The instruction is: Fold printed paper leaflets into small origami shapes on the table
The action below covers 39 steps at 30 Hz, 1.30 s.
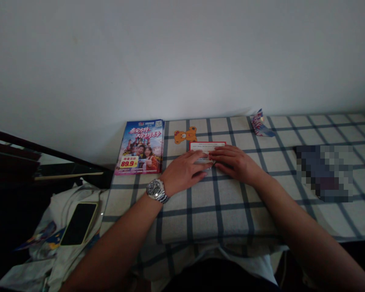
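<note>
A small white paper leaflet with a red border (208, 144) lies on the checked cloth, largely covered by both hands. My left hand (185, 169), a metal watch on its wrist, rests over the left part of the paper, fingers stretched and spread. From the right, my right hand (235, 163) meets it, fingers close together and bent over the paper's near right part; its thumb is hidden. Red and white bits of paper show between the fingertips. Just behind the leaflet is an orange teddy bear figure (185, 135), flat on the cloth.
A stack of colourful flyers (141, 148) lies left of my hands. At the far edge, by the wall, stands a bent flyer piece (261, 125). A blurred dark item (324, 173) lies right. Below left, a phone (79, 224) rests on pale fabric or bags.
</note>
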Tool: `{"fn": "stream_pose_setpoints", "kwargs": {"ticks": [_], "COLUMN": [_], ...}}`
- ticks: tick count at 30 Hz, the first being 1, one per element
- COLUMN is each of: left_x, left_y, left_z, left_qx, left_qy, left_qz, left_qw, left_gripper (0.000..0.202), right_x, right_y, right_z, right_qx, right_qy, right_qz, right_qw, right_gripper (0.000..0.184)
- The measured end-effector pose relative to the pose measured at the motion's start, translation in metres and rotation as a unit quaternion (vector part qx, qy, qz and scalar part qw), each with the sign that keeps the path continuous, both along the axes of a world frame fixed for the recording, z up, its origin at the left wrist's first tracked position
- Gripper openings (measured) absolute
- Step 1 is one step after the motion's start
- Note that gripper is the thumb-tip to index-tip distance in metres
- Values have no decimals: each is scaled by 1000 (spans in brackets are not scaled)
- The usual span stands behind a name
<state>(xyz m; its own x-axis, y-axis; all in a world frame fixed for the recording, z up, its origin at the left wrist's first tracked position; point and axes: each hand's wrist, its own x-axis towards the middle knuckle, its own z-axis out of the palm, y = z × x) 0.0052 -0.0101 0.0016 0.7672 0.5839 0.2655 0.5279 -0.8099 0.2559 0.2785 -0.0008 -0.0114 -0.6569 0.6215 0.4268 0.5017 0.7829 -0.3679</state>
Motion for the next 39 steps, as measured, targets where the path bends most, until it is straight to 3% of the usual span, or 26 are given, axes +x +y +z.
{"fn": "stream_pose_setpoints", "kwargs": {"ticks": [14, 26, 35, 39], "left_x": [0, -10, -12, -14], "left_y": [1, 6, 10, 12], "left_z": [1, -2, -2, 1], "left_qx": [8, -15, -56, -18], "left_qy": [2, -23, -50, -66], "left_qz": [3, -51, -50, -21], "left_qw": [1000, 998, 996, 997], "left_gripper": [39, 36, 29, 36], "right_x": [0, 9, 10, 10], "right_y": [-2, -4, -2, -3], "right_z": [4, -2, -5, -5], "right_qx": [-18, -8, -2, -4], "right_qy": [-30, -72, -57, -61], "right_qz": [-2, 21, 29, 21], "right_qw": [999, 997, 998, 998], "right_gripper": [38, 53, 48, 48]}}
